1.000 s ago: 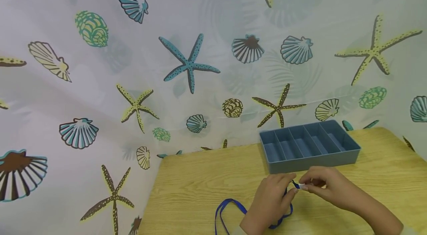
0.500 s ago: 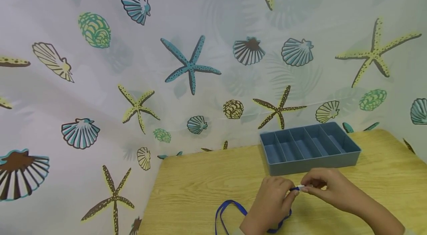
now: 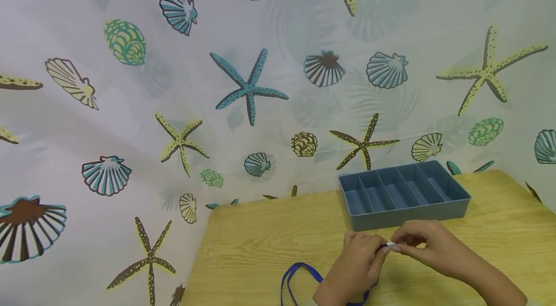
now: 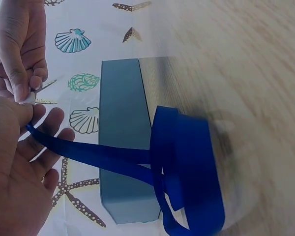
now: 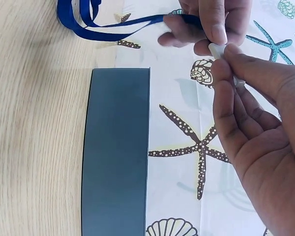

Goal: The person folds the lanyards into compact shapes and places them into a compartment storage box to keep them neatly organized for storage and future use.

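A blue lanyard [image 3: 313,272] trails over the table under my left hand, its loops showing large in the left wrist view as a flat blue strap [image 4: 201,172]. At its end is a small white piece [image 5: 217,51], perhaps a clip; fingertips cover most of it. My left hand [image 3: 354,262] pinches the strap's end beside the white piece, thumb against index finger. From the other side, my right hand [image 3: 427,244] pinches the white piece between thumb and fingertips. Both hands meet just in front of the blue-grey tray [image 3: 408,216].
The tray has several side-by-side compartments with nothing visible in them. It stands on the wood-grain table [image 3: 260,233], near the back edge. Behind and to the left hangs a white curtain [image 3: 278,166] printed with shells and starfish.
The short bit of blue strap between the hands now shows less, as my left fingers have closed up toward the white piece. The right hand has barely moved; the view shifted slightly.
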The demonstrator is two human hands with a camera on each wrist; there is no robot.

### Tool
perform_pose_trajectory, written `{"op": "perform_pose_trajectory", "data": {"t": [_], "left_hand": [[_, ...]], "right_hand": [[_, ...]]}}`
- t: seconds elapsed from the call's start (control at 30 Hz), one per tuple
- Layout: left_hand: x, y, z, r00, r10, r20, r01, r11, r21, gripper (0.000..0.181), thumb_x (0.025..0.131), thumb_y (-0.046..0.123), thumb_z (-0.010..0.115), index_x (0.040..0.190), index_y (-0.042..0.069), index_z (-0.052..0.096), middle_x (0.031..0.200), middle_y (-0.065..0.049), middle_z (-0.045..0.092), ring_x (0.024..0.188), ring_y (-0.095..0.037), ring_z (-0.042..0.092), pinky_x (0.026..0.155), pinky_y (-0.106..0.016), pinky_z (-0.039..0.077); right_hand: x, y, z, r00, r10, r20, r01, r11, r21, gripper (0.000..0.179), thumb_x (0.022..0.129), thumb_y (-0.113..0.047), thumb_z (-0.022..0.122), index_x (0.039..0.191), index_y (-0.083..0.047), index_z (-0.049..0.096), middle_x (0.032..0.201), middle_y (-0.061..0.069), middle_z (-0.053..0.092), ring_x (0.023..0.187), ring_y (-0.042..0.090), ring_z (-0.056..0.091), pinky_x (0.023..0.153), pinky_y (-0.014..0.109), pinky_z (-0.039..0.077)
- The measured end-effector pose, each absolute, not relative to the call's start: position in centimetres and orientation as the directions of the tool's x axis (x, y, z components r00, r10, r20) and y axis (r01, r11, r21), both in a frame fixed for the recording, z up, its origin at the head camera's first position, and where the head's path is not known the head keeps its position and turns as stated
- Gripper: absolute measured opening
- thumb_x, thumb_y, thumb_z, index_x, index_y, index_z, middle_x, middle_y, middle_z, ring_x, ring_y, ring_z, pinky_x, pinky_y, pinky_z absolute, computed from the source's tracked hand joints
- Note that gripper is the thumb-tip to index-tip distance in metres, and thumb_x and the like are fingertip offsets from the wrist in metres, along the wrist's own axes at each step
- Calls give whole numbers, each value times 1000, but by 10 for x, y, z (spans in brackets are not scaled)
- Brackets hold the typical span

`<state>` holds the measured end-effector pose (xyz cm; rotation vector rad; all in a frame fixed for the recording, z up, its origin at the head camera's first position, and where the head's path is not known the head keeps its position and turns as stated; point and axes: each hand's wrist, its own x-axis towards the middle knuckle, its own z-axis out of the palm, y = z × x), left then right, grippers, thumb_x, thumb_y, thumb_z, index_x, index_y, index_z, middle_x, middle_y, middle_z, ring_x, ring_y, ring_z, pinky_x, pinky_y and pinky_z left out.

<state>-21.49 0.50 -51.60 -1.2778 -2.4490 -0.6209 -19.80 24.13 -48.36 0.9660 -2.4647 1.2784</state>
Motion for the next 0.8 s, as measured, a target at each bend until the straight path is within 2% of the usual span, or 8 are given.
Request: {"op": "perform_pose_trajectory", "data": {"t": [0.13,0.23,0.3,0.5,0.8], "left_hand": [[-217,4,-515,-550,720,422,833,441,334,30,117,26,40,112,15,67,86,11,64,72,10,43,84,-12,35],[-217,4,-515,-568,731,377,805,397,441,31,117,24,38,112,11,66,81,9,57,64,10,38,68,-4,38],[-216,4,-516,-576,733,362,783,368,502,31,118,22,37,111,9,64,78,8,53,59,9,36,56,-4,38],[-217,4,-518,-591,716,372,760,341,553,31,118,26,37,109,12,63,70,7,47,52,10,31,51,-7,38],[-215,4,-516,-618,682,391,749,361,555,33,117,30,41,108,14,67,57,8,42,42,9,24,43,-10,35]], "right_hand": [[-198,240,-485,-756,-455,471,-646,404,-647,19,94,-7,80,103,-24,77,92,-13,74,73,2,68,63,25,57],[-198,239,-486,-750,-456,479,-653,397,-645,19,94,-7,80,102,-24,77,92,-13,74,72,4,68,62,24,57],[-198,239,-486,-749,-456,480,-654,394,-646,19,94,-7,79,103,-24,77,92,-12,74,72,4,68,62,25,57],[-198,239,-486,-749,-453,483,-654,394,-645,20,94,-7,79,103,-25,77,93,-12,74,74,3,68,62,24,57],[-197,240,-486,-741,-448,501,-665,383,-641,22,93,-5,79,103,-25,77,93,-11,74,74,1,67,62,24,55]]}}
